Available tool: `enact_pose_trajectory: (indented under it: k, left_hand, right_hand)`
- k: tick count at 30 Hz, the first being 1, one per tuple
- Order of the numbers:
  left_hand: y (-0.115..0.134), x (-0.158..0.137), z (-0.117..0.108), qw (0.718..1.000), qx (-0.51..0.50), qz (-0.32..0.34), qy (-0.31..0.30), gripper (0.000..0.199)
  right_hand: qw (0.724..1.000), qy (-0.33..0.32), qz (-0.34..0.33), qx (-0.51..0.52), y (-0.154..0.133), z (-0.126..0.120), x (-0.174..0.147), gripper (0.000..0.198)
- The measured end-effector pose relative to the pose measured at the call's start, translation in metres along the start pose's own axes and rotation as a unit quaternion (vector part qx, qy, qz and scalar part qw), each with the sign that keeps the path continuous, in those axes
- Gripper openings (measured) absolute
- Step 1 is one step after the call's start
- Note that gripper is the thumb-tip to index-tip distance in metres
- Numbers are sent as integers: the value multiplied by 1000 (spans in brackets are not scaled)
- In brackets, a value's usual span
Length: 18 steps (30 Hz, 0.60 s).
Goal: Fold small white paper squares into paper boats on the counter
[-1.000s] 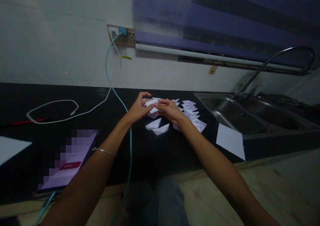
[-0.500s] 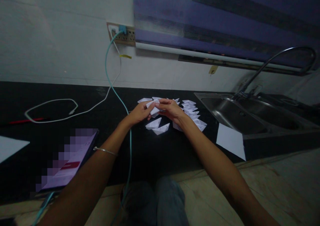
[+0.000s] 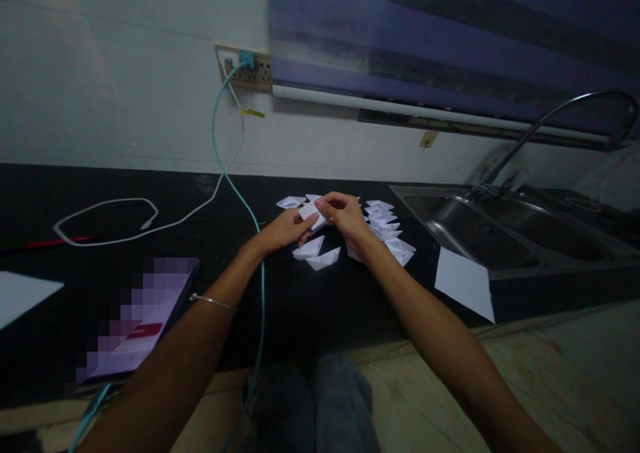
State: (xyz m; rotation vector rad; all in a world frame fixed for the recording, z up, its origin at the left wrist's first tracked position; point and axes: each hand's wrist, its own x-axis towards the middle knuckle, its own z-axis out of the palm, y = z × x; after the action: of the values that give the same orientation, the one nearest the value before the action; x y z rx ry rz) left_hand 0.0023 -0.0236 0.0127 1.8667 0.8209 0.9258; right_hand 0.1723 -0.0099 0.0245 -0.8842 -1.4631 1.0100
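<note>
A small piece of folded white paper (image 3: pixel 313 215) is held between my two hands above the black counter. My left hand (image 3: pixel 284 231) grips its left side, thumb on top. My right hand (image 3: pixel 345 213) pinches its upper right part, and the fingertips beneath are hidden. Two folded paper boats (image 3: pixel 324 259) lie on the counter just below my hands. Several more paper boats (image 3: pixel 384 219) sit in an overlapping row to the right of my right hand, and others, such as a paper boat (image 3: pixel 291 202), lie behind, partly covered by my hands.
A white paper sheet (image 3: pixel 464 285) lies by the steel sink (image 3: pixel 425 223) on the right. At left are a lit tablet-like screen (image 3: pixel 150 313), another paper sheet (image 3: pixel 25 296), a red pen-like stick (image 3: pixel 55 242) and a white cable (image 3: pixel 107 241). A teal cable (image 3: pixel 261 306) crosses the counter.
My fingers have shifted on the folded paper, which has turned slightly and moved a little to the right. My right hand's knuckles are raised more. The boats on the counter stay put.
</note>
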Motion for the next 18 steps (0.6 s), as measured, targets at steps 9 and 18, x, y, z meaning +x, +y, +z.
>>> enact_pose_trajectory:
  k: [9, 18]
  left_hand:
    - [5, -1, -1, 999, 41, 0, -12, 49]
    - [9, -3, 3, 998, -25, -44, 35, 47]
  right_hand:
    - [998, 51, 21, 23, 2, 5, -1, 32]
    - [994, 38, -92, -32, 7, 1, 3, 32]
